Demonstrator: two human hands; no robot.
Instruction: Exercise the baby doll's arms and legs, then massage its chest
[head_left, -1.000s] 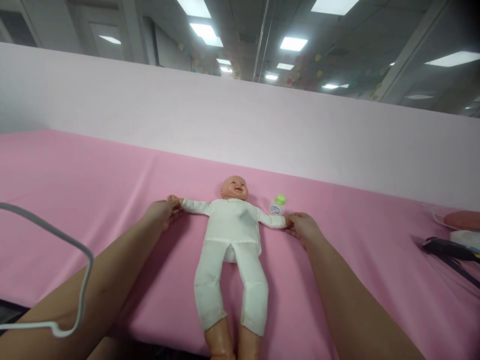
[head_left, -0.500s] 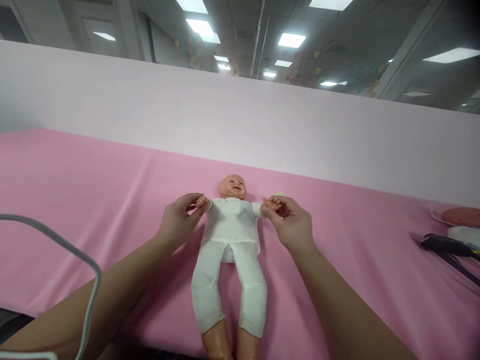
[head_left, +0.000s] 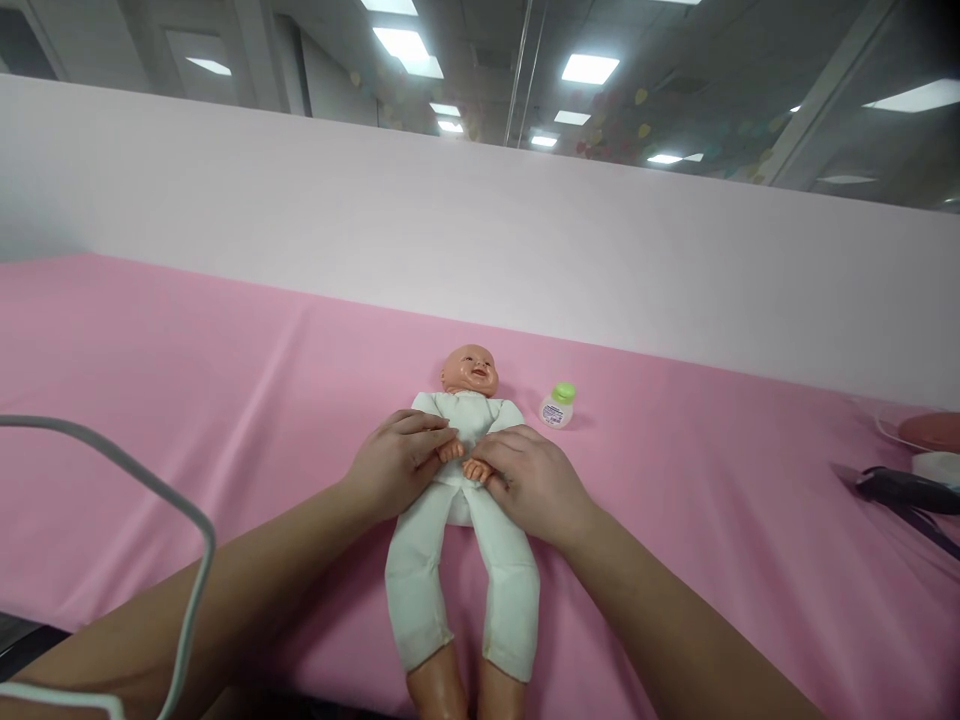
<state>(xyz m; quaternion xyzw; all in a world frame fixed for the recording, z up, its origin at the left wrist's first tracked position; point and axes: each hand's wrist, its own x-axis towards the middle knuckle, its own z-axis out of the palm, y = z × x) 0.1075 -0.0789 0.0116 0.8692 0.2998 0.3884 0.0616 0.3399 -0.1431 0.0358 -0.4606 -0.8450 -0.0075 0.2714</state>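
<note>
The left hand (head_left: 394,465) is closed around one small doll hand (head_left: 450,450), and the right hand (head_left: 529,482) is closed around the other small doll hand (head_left: 476,468). Both little hands are pressed together on the doll's tummy, right in the middle of the picture. A second ago the doll's arms were stretched far out to the sides, at 9 o'clock and 3 o'clock. Half a second ago they were bent up by its shoulders. Now they are folded in over the tummy, so it looks like the person is moving the doll's arms out and in, like a little baby exercise, and this is the "in" part. The doll (head_left: 465,520) lies flat on its back on the pink sheet (head_left: 187,360). Its head (head_left: 469,370) points to 12 o'clock and its bare legs point to 6 o'clock, down by the person. It wears white clothes. A small bottle with a green cap (head_left: 559,405) stands near the doll's head, at about 1 o'clock from the hands, not touching it. A white cable (head_left: 180,520) curves at 8 o'clock. Far off at 3 o'clock lie a dark thing (head_left: 900,488) and a pink round thing (head_left: 934,432), too small to tell.
</note>
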